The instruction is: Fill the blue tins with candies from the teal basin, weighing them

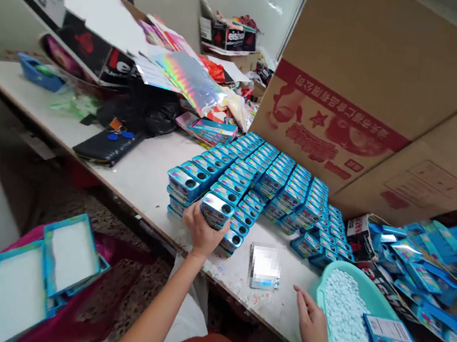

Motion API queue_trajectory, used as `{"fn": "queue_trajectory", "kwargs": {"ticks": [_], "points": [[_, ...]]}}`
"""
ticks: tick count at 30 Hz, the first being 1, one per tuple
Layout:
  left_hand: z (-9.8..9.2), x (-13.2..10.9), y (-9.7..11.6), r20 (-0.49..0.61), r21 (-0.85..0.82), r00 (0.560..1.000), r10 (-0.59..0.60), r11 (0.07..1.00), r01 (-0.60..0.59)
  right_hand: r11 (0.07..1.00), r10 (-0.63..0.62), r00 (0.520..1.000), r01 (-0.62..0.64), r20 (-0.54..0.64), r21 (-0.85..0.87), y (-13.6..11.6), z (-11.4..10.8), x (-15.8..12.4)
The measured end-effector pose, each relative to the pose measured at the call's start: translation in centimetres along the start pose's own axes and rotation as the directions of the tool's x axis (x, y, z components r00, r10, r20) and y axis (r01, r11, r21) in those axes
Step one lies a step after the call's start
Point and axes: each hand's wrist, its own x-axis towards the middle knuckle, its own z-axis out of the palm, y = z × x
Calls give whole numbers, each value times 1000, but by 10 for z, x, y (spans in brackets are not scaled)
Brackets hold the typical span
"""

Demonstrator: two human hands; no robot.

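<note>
My left hand (203,232) is wrapped round the near end of a small blue printed box (218,208) with a dark round spot on its end. That box is at the front of the stacked rows of matching boxes (273,180). Near the table's front edge, my right hand (313,321) holds nothing, its fingers stretched out beside a turquoise basin (321,278). Small pale-blue pellets (349,327) fill the basin, and a flat blue box (393,338) lies on them. Between my hands a whitish item (265,265), blurred out, lies on the table.
A tall cardboard carton (336,56) stands behind the stacks. On the right, a carton of blue packages (421,269) is beside the basin. A black wallet (107,147) lies left of the stacks. Blue trays (14,291) are at lower left, below the table (151,163).
</note>
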Motion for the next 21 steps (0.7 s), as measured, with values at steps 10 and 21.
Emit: {"fn": "queue_trajectory", "kwargs": {"ticks": [10,21], "points": [[-20,-8,14,-145,38,951,272,962,-269,994,110,941,-106,-320,30,40,-76,-34],[85,-73,188,543,-568,277,792,590,-573,974,72,944,-135,-321,-179,114,-98,-32]]}}
